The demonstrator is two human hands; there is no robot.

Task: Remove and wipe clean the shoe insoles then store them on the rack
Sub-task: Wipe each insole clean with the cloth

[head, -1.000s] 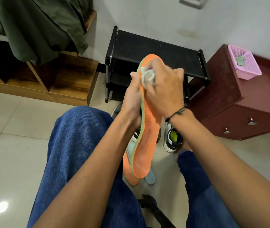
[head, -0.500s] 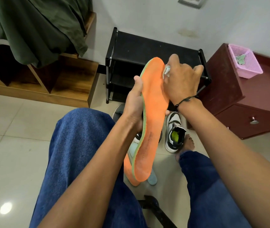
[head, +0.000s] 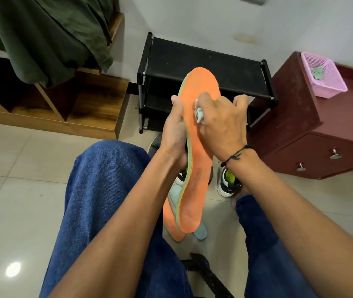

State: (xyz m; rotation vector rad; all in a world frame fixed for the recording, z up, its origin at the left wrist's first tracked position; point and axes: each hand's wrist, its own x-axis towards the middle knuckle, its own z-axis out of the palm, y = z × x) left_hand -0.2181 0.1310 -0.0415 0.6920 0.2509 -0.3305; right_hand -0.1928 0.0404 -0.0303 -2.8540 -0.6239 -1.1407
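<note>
left hand [head: 174, 134] holds orange insole [head: 197, 168] upright, toe up, right hand [head: 220, 127] pressing wipe [head: 199, 114]

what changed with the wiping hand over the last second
The right hand, pinching the small wipe, swung from the orange insole toe out past its right edge, then back onto its upper face. The left hand kept gripping the insole's left edge, upright; the black rack stayed bare on top.

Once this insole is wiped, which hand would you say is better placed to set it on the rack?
Left, probably. The left hand already grips the orange insole by its edge, while the right hand is busy pinching the wipe. The black rack stands straight ahead.
</note>
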